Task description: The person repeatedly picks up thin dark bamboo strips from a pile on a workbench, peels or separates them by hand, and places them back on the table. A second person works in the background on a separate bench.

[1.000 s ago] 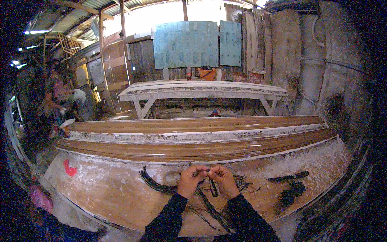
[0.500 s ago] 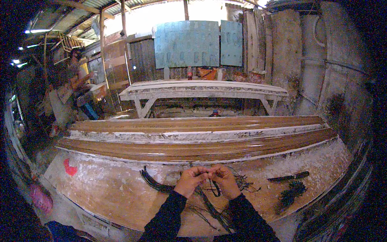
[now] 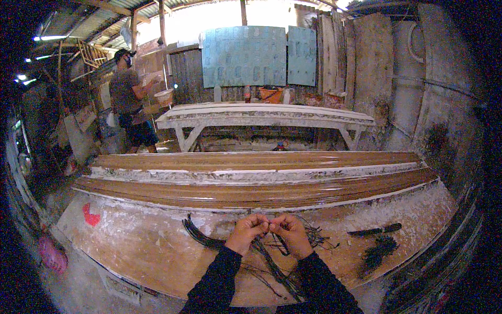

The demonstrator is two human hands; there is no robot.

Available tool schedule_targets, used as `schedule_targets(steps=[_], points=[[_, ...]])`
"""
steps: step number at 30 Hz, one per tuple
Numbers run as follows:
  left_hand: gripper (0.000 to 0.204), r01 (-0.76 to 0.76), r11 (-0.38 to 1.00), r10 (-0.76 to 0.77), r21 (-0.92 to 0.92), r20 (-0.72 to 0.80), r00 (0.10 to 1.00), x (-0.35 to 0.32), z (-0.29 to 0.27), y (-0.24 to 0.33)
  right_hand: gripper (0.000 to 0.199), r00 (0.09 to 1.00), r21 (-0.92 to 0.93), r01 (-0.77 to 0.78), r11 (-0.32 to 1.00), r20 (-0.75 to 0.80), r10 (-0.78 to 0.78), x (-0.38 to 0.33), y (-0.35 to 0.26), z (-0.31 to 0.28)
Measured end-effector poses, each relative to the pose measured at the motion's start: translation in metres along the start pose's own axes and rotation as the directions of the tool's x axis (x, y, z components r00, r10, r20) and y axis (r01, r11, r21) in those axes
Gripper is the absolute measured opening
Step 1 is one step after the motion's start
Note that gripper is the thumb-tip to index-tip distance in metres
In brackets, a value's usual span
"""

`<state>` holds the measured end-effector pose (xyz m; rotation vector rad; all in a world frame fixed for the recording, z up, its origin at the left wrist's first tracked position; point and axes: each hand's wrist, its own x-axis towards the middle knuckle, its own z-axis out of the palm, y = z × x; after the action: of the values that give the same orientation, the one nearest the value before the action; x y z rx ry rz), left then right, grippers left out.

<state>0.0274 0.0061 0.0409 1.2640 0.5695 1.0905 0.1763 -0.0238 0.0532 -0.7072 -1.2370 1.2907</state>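
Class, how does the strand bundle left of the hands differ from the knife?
The strand bundle curves, while the knife is straight. The bundle gathers many thin strands; the knife has one blade and a handle. The bundle lies farther left than the knife. Both are dark and rest on the table.

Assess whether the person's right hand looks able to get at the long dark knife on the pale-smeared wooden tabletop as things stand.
Probably yes: between the right hand and the knife lie only thin black strands and tabletop, though it would likely first leave its pinch beside the left hand.
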Motion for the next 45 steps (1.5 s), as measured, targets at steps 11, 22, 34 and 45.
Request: schedule_targets(steps=[11,22,34,45], points=[[0.004,-0.061,0.963,0.128,0.262,-0.245,0.961,0.002,-0.002,-0.003,0.020,0.998,-0.160,0.011,0.987,0.057,-0.002,0.003,0.008,-0.005],[0.014,-0.129,0.916,0.223,0.379,-0.216,0.951,0.001,0.004,0.009,0.025,0.985,-0.262,-0.082,0.962,0.126,0.119,-0.004,-0.002,-0.002],[0.049,-0.013,0.951,0.000,0.308,0.042,0.999,0.001,0.004,0.001,0.009,0.972,-0.007,0.039,0.999,-0.232,-0.039,0.004,0.001,-0.014],[0.012,-0.011,0.987,0.066,0.159,-0.351,0.934,0.012,-0.021,-0.018,0.021,0.996,0.411,0.055,0.910,-0.082,-0.023,0.001,-0.010,-0.017]])
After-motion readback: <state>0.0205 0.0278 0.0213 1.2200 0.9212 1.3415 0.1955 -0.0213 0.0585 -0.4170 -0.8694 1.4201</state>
